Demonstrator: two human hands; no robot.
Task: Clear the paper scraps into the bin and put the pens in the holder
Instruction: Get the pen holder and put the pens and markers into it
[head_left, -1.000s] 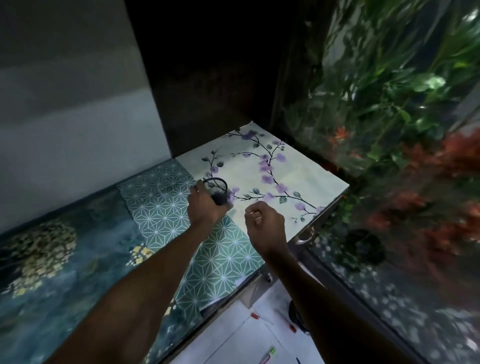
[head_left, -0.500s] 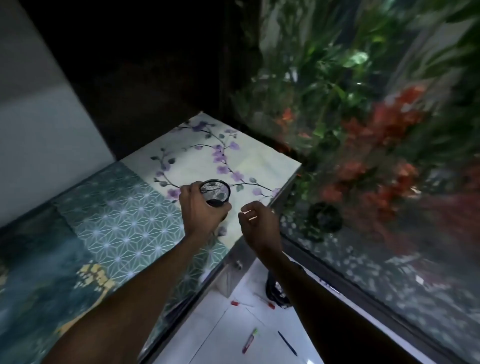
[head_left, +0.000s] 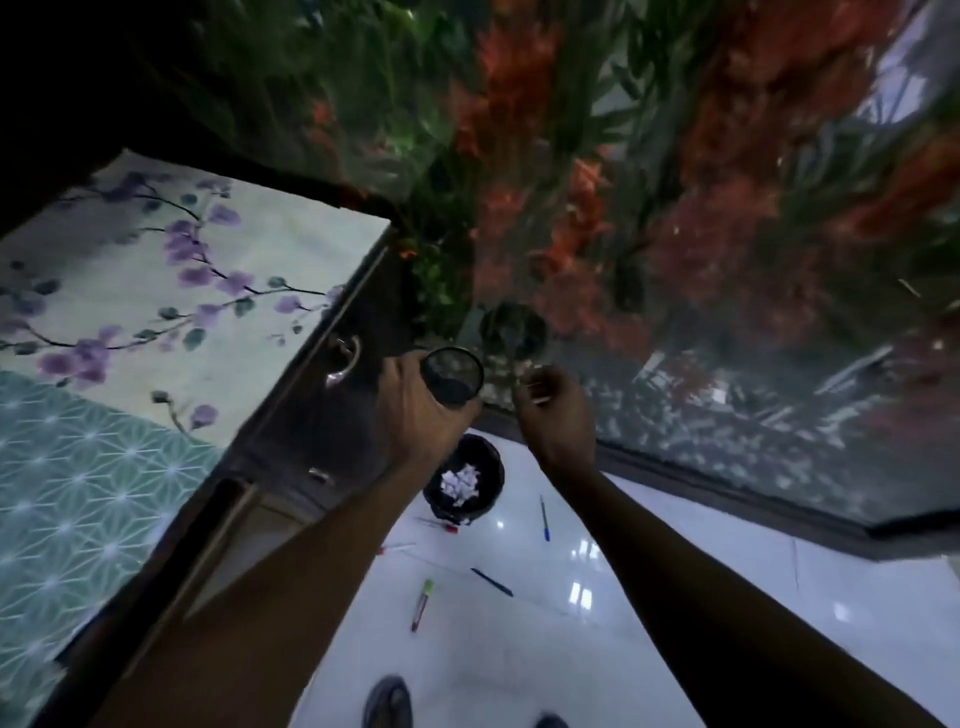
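My left hand (head_left: 415, 410) grips a black mesh pen holder (head_left: 452, 375), held upright in the air past the table's edge, above the floor. My right hand (head_left: 553, 410) hovers just right of the holder, fingers loosely curled and holding nothing. Below on the white floor stands a round black bin (head_left: 488, 462) with white paper scraps (head_left: 460, 483) inside. Pens lie scattered on the floor: a blue pen (head_left: 544, 517), a dark blue pen (head_left: 491, 582), a green-capped marker (head_left: 422, 603) and a red-capped pen (head_left: 441, 526) beside the bin.
The table (head_left: 156, 322) with a floral and green patterned cover fills the left; its dark side has a metal drawer handle (head_left: 344, 359). A glass aquarium (head_left: 675, 249) with red and green plants stands ahead. My shoes (head_left: 387, 701) show at the bottom.
My left hand lifted the pen holder off the table and carried it right, past the edge and over the floor. The view swung right and down; my right hand moved along.
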